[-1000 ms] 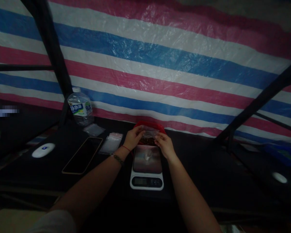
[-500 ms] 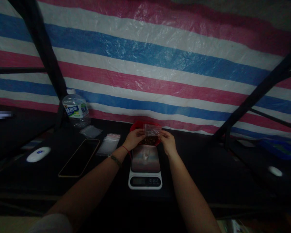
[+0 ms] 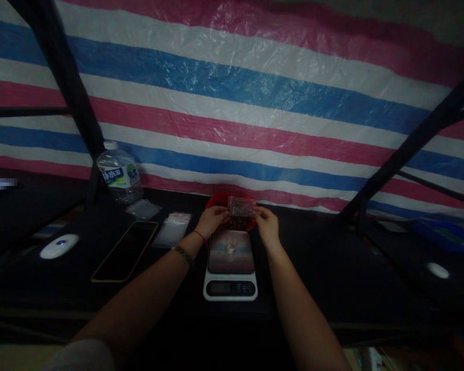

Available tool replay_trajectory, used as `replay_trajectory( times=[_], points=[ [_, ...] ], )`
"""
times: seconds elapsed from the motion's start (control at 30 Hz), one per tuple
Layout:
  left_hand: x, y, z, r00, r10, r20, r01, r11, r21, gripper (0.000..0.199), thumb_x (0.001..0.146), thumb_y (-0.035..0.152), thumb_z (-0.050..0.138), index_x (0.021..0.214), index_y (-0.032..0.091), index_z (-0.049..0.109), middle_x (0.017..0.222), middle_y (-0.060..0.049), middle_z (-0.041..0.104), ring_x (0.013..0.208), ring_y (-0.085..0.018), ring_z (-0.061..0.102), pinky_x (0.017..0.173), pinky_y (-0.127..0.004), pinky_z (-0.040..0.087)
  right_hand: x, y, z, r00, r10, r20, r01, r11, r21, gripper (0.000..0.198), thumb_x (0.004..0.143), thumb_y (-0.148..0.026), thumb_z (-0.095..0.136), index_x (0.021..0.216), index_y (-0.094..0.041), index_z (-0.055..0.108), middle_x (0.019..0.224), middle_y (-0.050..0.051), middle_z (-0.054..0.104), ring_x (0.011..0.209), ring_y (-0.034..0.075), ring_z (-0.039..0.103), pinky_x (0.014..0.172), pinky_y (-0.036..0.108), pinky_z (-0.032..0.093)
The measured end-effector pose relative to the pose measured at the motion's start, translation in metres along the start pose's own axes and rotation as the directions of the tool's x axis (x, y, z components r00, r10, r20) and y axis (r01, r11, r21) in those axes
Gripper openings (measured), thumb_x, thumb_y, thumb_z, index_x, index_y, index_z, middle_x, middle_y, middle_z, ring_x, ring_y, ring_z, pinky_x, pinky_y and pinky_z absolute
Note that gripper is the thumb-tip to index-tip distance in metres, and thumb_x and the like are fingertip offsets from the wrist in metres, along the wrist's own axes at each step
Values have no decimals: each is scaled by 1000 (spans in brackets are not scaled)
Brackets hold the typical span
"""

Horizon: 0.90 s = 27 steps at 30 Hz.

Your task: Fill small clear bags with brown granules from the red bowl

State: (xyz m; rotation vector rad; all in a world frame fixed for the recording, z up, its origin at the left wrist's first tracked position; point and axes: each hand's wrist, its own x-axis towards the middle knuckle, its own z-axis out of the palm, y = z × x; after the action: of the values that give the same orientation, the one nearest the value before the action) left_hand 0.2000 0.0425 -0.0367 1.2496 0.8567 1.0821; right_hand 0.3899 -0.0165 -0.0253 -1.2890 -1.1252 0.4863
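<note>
We hold a small clear plastic bag (image 3: 241,206) between both hands, lifted above the far edge of the kitchen scale (image 3: 231,265). Our left hand (image 3: 212,220) pinches the bag's left edge and our right hand (image 3: 266,224) pinches its right edge — the two hands are apart, each clamped on the bag with the film stretched between them. The light is dim, so we cannot tell for certain what the dark brownish bits low in the bag are, or whether they lie in the bag or in the red bowl (image 3: 216,200) just behind it. The bowl stands on the dark desk (image 3: 317,268) right at the foot of the striped tarpaulin (image 3: 232,103), touching or nearly touching the scale's far end.

The scale lies between our forearms, its display toward us and a small pale speck on its platform. To the left of it lies a stack of empty zip bags (image 3: 174,229), then a phone (image 3: 124,251) face up, and a white mouse (image 3: 59,246) — well apart from our hands. A water bottle (image 3: 118,172) stands at the back left beside a black post (image 3: 62,77).
</note>
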Motion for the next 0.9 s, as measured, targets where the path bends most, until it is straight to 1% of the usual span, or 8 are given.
replay_trajectory(
  times=[0.2,0.33,0.4,0.47,0.57,0.77,0.83,0.9],
  points=[
    [-6,5,4,998,58,29,-57,998,-37,39,64,27,76,97,14,59,79,-2,66,71,-12,64,68,-24,54,-1,0,1,1000,4,20,-4,1000,-7,25,71,-31,62,90,-18,72,78,4,71,70,19,64,67,30,49],
    [-8,9,5,998,62,15,-62,997,-38,37,66,32,75,94,14,59,83,-3,66,74,-12,64,73,-27,54,-2,0,3,999,-25,40,26,999,-29,22,71,-31,63,88,-20,73,83,4,72,74,20,64,73,31,49],
    [-9,11,4,999,49,20,-49,999,-9,34,66,32,74,92,12,63,83,-4,67,73,-12,64,72,-26,53,-2,-1,3,998,-38,43,39,999,-32,22,71,-31,63,87,-20,73,84,4,72,75,20,64,74,31,49],
    [-9,12,3,999,28,21,-29,1000,9,31,67,32,73,89,11,65,78,-4,67,68,-11,63,67,-24,52,-2,-2,2,998,-44,42,45,999,-29,22,71,-30,62,87,-20,73,84,5,72,75,20,64,74,31,48],
    [-8,12,3,1000,-4,15,4,1000,-11,29,66,31,73,84,10,65,71,-2,65,61,-10,61,61,-21,50,-3,-3,2,998,-56,37,58,997,-42,22,72,-31,61,87,-19,73,82,5,71,75,20,64,73,32,48],
    [-7,8,3,997,-72,6,73,996,-48,30,61,30,79,79,11,65,73,-3,65,64,-10,63,64,-22,52,-2,-1,2,998,-58,39,60,996,-63,21,73,-31,62,87,-19,73,82,5,72,75,21,64,73,32,48],
    [-7,7,2,996,-92,13,93,995,-22,31,61,32,79,80,11,66,73,-3,66,63,-10,63,64,-23,52,-1,0,2,997,-61,38,63,996,-67,21,73,-30,61,87,-20,73,82,4,72,76,21,64,73,32,48],
    [-6,6,-1,996,-85,14,84,996,39,31,61,33,79,80,11,67,71,-3,66,60,-10,62,61,-22,51,-2,0,2,997,-64,36,67,995,-77,21,73,-30,61,86,-20,73,82,4,72,77,21,65,74,32,48]
  ],
)
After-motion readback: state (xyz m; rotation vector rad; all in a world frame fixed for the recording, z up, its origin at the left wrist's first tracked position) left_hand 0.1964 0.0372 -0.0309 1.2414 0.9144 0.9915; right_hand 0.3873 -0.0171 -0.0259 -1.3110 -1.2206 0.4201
